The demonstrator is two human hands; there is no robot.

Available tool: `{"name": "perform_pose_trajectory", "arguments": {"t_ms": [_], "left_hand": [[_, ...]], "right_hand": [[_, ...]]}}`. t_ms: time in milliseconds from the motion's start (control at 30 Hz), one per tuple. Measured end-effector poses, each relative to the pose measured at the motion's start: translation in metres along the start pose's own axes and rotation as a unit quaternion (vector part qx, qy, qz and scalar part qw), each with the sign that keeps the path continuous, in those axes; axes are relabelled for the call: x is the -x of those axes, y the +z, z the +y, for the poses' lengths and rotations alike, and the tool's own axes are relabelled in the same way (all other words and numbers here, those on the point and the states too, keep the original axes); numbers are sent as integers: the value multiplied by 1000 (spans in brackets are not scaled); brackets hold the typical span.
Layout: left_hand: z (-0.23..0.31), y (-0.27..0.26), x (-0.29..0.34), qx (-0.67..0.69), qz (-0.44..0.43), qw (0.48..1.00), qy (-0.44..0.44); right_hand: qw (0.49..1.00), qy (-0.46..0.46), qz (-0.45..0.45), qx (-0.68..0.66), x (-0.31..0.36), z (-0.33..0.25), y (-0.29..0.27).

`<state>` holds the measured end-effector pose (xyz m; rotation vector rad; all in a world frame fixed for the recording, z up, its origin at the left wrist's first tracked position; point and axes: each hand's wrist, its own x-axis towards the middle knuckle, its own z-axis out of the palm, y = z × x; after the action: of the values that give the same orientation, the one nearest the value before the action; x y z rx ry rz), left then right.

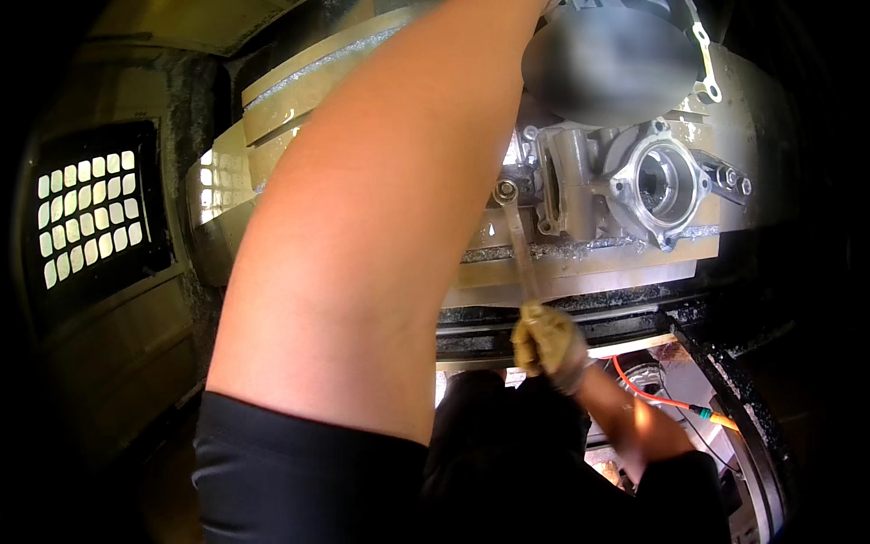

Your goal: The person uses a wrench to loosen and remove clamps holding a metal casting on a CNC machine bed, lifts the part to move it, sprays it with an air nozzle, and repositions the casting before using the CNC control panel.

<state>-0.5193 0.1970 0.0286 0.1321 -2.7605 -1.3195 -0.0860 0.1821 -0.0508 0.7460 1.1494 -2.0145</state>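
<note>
My right hand point(546, 343), in a stained yellowish work glove, is closed round the lower end of a metal wrench point(519, 245). The wrench's ring end sits over a nut or bolt head beside a cast aluminium housing point(654, 181). This housing has a large round bore and a flange with bolt lugs, and it rests on a stepped metal fixture point(580, 274). Across the left half of the view stretches my bare left forearm point(353, 218), reaching past the top edge, so the left hand is out of sight. The arm hides part of the fixture.
A dark clamp bar with bolts point(729, 179) lies against the housing's right side. A blurred grey oval point(612, 65) covers the area above. At left is a wall with a gridded window point(91, 218). An orange hose point(648, 393) runs below, near a dark rail point(734, 399). Metal chips litter the fixture.
</note>
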Motion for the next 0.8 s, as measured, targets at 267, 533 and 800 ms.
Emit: {"name": "perform_pose_trajectory", "arguments": {"t_ms": [267, 533, 800], "left_hand": [[6, -2, -2, -20, -59, 997, 41], [0, -8, -4, -18, -55, 997, 42], [3, -12, 1, -23, -65, 996, 59]], "right_hand": [[993, -9, 37, -115, -29, 6, 75], [989, 141, 9, 47, 29, -94, -41], [993, 107, -52, 8, 18, -87, -73]]}}
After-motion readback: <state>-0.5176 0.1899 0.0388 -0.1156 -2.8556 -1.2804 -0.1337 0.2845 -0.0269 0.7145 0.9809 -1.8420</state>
